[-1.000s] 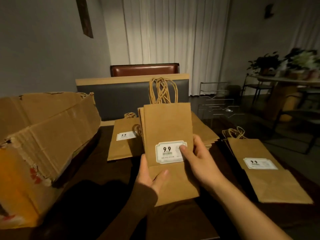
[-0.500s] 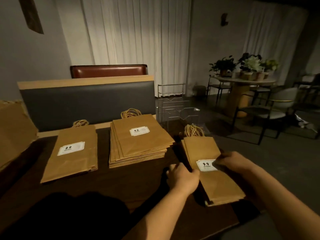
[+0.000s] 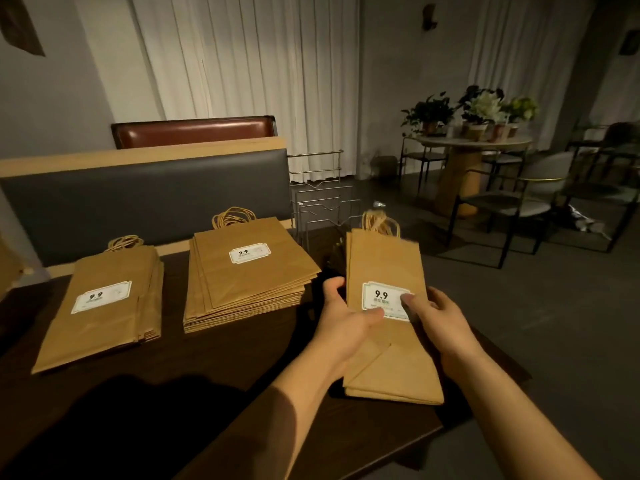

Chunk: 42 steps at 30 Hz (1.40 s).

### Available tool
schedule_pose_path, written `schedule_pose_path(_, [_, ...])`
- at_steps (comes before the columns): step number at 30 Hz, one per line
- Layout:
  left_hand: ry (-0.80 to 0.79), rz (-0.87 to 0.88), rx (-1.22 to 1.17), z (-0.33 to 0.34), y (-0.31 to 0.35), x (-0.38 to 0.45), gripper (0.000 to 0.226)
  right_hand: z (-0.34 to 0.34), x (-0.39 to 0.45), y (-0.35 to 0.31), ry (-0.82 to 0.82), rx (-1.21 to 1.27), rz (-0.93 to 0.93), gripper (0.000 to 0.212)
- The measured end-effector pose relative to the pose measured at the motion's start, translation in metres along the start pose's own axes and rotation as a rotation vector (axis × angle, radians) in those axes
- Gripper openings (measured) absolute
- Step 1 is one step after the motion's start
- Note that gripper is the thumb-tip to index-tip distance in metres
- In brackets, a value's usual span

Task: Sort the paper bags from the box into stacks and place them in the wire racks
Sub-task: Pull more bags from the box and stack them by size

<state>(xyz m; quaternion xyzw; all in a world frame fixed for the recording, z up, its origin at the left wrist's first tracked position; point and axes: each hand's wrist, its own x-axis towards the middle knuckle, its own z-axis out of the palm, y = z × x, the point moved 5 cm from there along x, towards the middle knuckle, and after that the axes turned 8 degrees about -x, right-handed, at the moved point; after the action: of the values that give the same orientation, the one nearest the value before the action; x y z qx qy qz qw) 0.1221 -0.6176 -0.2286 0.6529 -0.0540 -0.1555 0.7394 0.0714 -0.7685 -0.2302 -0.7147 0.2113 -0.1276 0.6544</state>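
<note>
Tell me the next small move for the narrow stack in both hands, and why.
Probably square it up, then lift it toward the wire rack. The left hand and right hand grip the narrow stack by its sides, thumbs on the label, and its lower edges look slightly fanned. The rack stands just beyond it, with no bags visible in it, while two other stacks lie untouched on the table.

Both hands [image 3: 391, 317] on right bag stack [image 3: 388, 265]

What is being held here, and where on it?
Both hands, left and right, hold the right-hand stack of paper bags by its side edges, thumbs near the label.
</note>
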Motion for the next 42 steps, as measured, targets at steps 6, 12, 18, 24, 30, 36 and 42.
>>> schedule_pose_path(6, [-0.023, 0.327, -0.019, -0.027, 0.023, -0.03, 0.088, 0.012, -0.032, -0.037, 0.074, -0.033, -0.461, 0.021])
schedule_pose_path(12, [0.02, 0.219, 0.126, -0.05, -0.018, -0.046, 0.086, 0.04, -0.042, 0.006, -0.108, -0.112, -0.467, 0.047])
schedule_pose_path(18, [-0.005, 0.095, 0.101, -0.031, -0.016, -0.037, 0.077, 0.018, -0.016, -0.015, -0.102, -0.303, -0.251, 0.054])
schedule_pose_path(24, [0.022, -0.17, 0.127, -0.004, -0.038, -0.029, 0.086, -0.012, 0.021, -0.001, -0.195, -0.858, 0.166, 0.063])
schedule_pose_path(30, [0.104, -0.147, 0.521, -0.002, -0.015, -0.026, 0.102, -0.008, 0.036, -0.006, -0.165, -1.175, 0.119, 0.06])
schedule_pose_path(36, [0.125, 0.172, 0.82, -0.066, 0.06, -0.044, 0.09, 0.062, 0.0, -0.101, -0.049, -1.305, -0.4, 0.081])
schedule_pose_path(42, [0.421, 0.477, 1.116, -0.231, 0.216, -0.123, 0.077, 0.268, -0.105, -0.24, -0.401, -0.934, -1.039, 0.059])
